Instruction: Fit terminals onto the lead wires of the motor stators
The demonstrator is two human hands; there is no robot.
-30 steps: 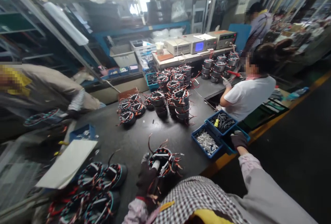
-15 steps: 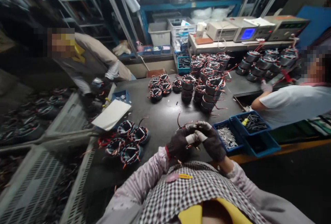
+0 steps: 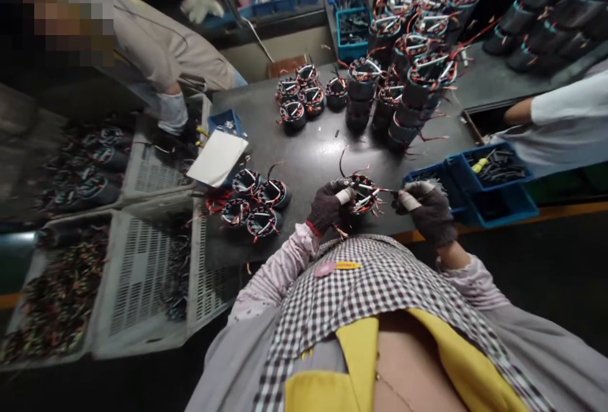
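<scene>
**Wire held out from the coil**

We judge this to be wire work on the coil (image 3: 363, 198), which sits on the table (image 3: 308, 161) before us. Our right hand (image 3: 426, 210) pinches a wire (image 3: 388, 191) out to its right; our left hand (image 3: 329, 209) is at its left rim, its exact grip unclear. Next calls for keeping that wire steady. Blue bins (image 3: 515, 216) stand right of the coil.

Your dark counter (image 3: 308, 153) carries one wired ring (image 3: 363, 199) nearest you and, to its left, four similar rings (image 3: 284, 198). Farther back stand a second cluster (image 3: 293, 119) and stacked rings (image 3: 358, 90). A small black piece (image 3: 337, 134) lies mid-surface; blue bins (image 3: 515, 214) line your right-hand edge.
</scene>
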